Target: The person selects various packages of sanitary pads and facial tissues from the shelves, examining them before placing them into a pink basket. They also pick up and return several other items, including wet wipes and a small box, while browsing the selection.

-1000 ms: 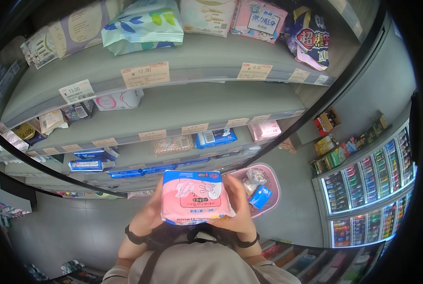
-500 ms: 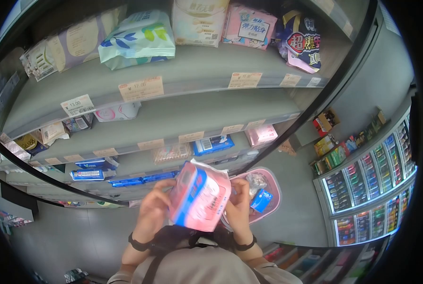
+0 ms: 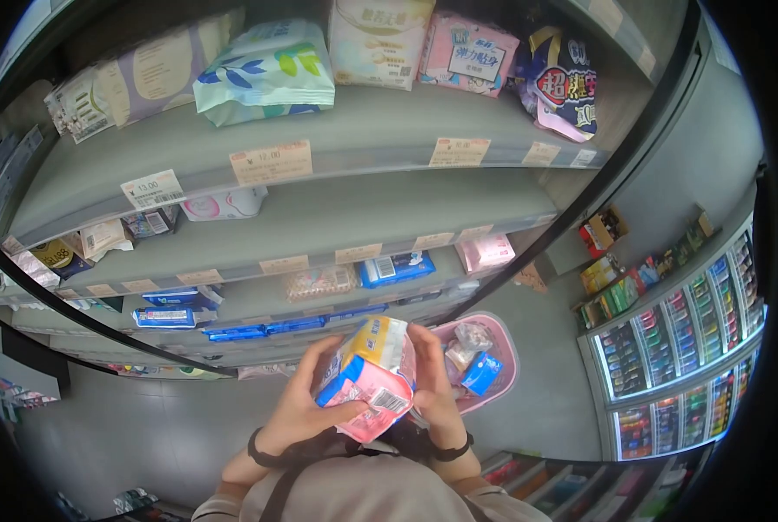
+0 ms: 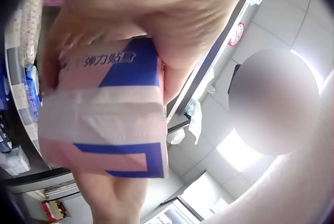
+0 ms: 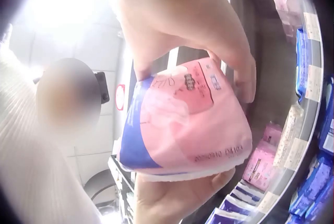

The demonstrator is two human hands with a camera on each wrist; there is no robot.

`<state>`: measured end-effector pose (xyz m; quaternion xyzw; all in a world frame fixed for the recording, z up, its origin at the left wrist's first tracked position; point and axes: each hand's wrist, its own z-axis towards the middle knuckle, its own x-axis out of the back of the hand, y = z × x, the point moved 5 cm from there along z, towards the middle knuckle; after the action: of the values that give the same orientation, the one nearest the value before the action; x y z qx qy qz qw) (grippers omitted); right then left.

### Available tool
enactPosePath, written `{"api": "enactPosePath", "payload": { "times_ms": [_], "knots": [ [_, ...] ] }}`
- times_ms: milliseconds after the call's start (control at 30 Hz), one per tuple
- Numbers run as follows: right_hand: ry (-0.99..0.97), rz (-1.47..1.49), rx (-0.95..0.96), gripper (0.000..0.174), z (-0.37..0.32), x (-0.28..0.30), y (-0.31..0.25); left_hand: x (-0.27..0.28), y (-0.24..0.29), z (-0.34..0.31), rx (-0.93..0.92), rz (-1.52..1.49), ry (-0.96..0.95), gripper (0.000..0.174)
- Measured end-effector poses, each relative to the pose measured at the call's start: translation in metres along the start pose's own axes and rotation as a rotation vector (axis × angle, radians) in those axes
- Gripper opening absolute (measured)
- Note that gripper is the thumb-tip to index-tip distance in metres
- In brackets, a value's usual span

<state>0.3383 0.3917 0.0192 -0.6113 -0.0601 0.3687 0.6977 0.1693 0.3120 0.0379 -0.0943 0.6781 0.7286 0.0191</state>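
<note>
A pink and blue pack of sanitary pads is held in front of the body, tilted, with a yellow patch and a barcode side facing up in the head view. My left hand grips its left side, thumb across the barcode side. On the opposite side my right hand holds it with curled fingers. In the left wrist view the pack shows a whitish band across its face. A printed date code runs along the pack in the right wrist view.
Shelves with price tags stand ahead, carrying a green-blue pack, a pink pack and several others. A pink basket with a blue pack sits on the floor at right. Lit drink coolers stand beyond.
The pack has been turned between both hands, from its pink front facing up to its barcode side and yellow patch showing. Both hands have shifted their hold; the shelves look unchanged.
</note>
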Motion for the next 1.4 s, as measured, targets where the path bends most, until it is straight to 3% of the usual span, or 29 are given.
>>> {"api": "enactPosePath", "payload": {
  "times_ms": [33, 100, 133, 200, 267, 367, 467, 533, 567, 600, 700, 733, 833, 867, 933, 967, 1000, 1033, 1067, 1133, 1200, 1267, 1400],
  "knots": [
    [-0.002, -0.002, 0.000, 0.112, 0.001, 0.002, -0.004, -0.001, 0.002, 0.000, -0.002, -0.002, 0.001, 0.090],
    [-0.124, 0.102, -0.049, 0.113, 0.000, -0.003, -0.013, 0.002, 0.025, -0.004, -0.312, 0.469, 0.179, 0.089],
    [-0.126, 0.102, -0.051, 0.113, -0.001, -0.005, -0.013, 0.003, 0.028, -0.004, -0.311, 0.468, 0.181, 0.089],
    [-0.114, -0.138, -0.062, 0.117, -0.003, -0.007, -0.011, -0.002, 0.039, -0.007, -0.518, 0.675, 0.097, 0.098],
    [-0.124, -0.102, -0.036, 0.119, -0.002, -0.005, -0.007, -0.002, 0.042, -0.008, -0.531, 0.608, 0.112, 0.090],
    [-0.077, -0.146, 0.050, 0.119, -0.001, -0.003, -0.011, -0.001, 0.048, -0.010, -0.543, 0.627, 0.081, 0.095],
    [-0.031, 0.046, -0.020, 0.122, -0.007, 0.003, -0.005, 0.009, 0.044, -0.008, -0.472, 0.464, 0.094, 0.106],
    [0.017, 0.035, -0.023, 0.123, -0.010, 0.007, -0.001, 0.011, 0.021, -0.004, -0.127, 0.038, -0.084, 0.116],
    [-0.049, -0.073, -0.051, 0.122, -0.014, 0.009, 0.002, 0.009, 0.019, -0.004, -0.068, -0.083, -0.099, 0.120],
    [-0.109, -0.182, -0.073, 0.121, -0.014, 0.011, 0.003, 0.010, 0.019, -0.005, -0.075, -0.073, -0.073, 0.116],
    [-0.149, 0.172, -0.205, 0.122, -0.005, -0.005, -0.012, 0.015, 0.033, -0.004, -0.260, 0.213, 0.020, 0.100],
    [-0.147, 0.171, -0.175, 0.122, -0.002, -0.004, -0.016, 0.024, 0.020, -0.005, -0.321, 0.371, -0.034, 0.107],
    [-0.195, 0.121, -0.332, 0.111, 0.000, -0.009, -0.023, 0.020, 0.027, -0.010, -0.351, 0.364, -0.038, 0.089],
    [-0.192, 0.118, -0.312, 0.111, 0.004, -0.008, -0.029, 0.011, 0.045, -0.011, -0.415, 0.337, 0.052, 0.066],
    [-0.238, -0.065, -0.256, 0.107, 0.009, -0.004, -0.041, -0.009, 0.078, -0.018, -0.486, 0.096, 0.241, 0.039],
    [-0.219, -0.124, -0.181, 0.111, 0.015, 0.003, -0.051, -0.006, 0.081, -0.022, -0.493, 0.096, 0.229, 0.039],
    [-0.213, -0.129, -0.172, 0.111, 0.021, 0.007, -0.065, -0.001, 0.075, -0.025, -0.366, 0.096, 0.170, 0.045],
    [-0.141, -0.080, -0.009, 0.112, 0.028, 0.010, -0.091, 0.005, 0.068, -0.026, -0.238, 0.095, 0.112, 0.052],
    [-0.070, -0.032, 0.153, 0.113, 0.038, 0.014, -0.117, 0.013, 0.068, -0.027, -0.243, 0.091, 0.103, 0.052],
    [0.024, -0.098, 0.472, 0.111, 0.067, 0.016, -0.172, 0.018, 0.071, -0.028, -0.303, 0.502, -0.054, 0.054],
    [0.122, -0.129, 0.671, 0.104, 0.098, 0.024, -0.211, 0.021, 0.067, -0.030, -0.244, 0.435, -0.061, 0.053],
    [0.214, -0.312, 0.677, 0.097, 0.126, 0.028, -0.244, 0.026, 0.058, -0.033, -0.223, 0.373, -0.045, 0.050],
    [0.218, -0.465, 0.638, 0.084, 0.184, 0.024, -0.270, 0.029, 0.048, -0.041, -0.142, 0.309, -0.061, 0.045]
  ]
}}
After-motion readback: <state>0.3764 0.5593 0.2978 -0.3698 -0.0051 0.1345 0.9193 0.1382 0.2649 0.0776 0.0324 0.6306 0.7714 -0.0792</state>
